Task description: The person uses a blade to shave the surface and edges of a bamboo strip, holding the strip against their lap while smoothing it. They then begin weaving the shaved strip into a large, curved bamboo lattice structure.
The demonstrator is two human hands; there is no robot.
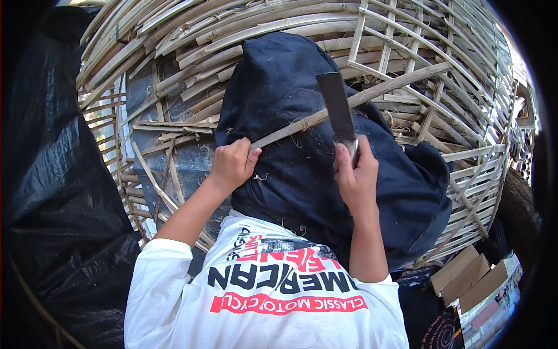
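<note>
Bamboo strip (308,121), just one, slants over one big dark cloth (401,192) and pokes past its edge. One knife (339,110) crosses the strip, tight in the right hand (356,171); the left hand (231,164) grips the near end. Open cloth lies between them.

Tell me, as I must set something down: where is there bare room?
Between the left hand and right hand, below the stick, the dark cloth is bare but for shavings; right of the right hand, mostly bare. Crowded: bamboo strips beyond the cloth, and where knife crosses stick.
</note>
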